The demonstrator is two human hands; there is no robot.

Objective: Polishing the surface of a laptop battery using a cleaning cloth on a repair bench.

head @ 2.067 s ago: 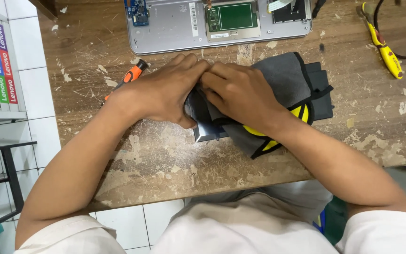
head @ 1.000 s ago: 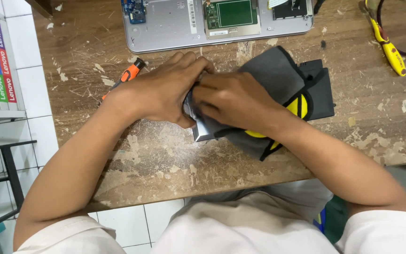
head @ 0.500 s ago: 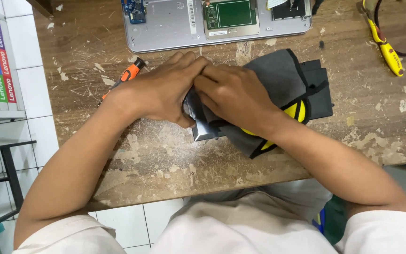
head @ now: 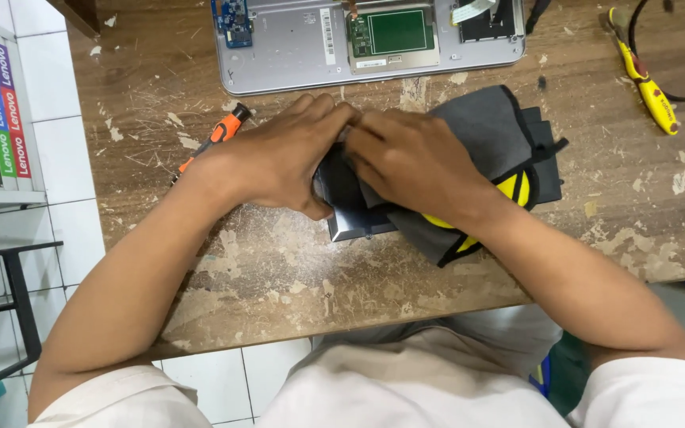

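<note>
Head view: left hand (head: 279, 158) clamps dark flat panel (head: 350, 218) near bench (head: 279, 277) front edge; right hand (head: 414, 162), fingers flat, presses grey cloth (head: 485, 127) onto it, steadying for wiping.

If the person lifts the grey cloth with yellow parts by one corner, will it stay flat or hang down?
The grey cloth would probably hang limp: it already lies in folds and drapes over the dark flat panel beneath the right hand. It looks light for its size. It seems unlikely to slide by itself on the rough wooden table.
</note>
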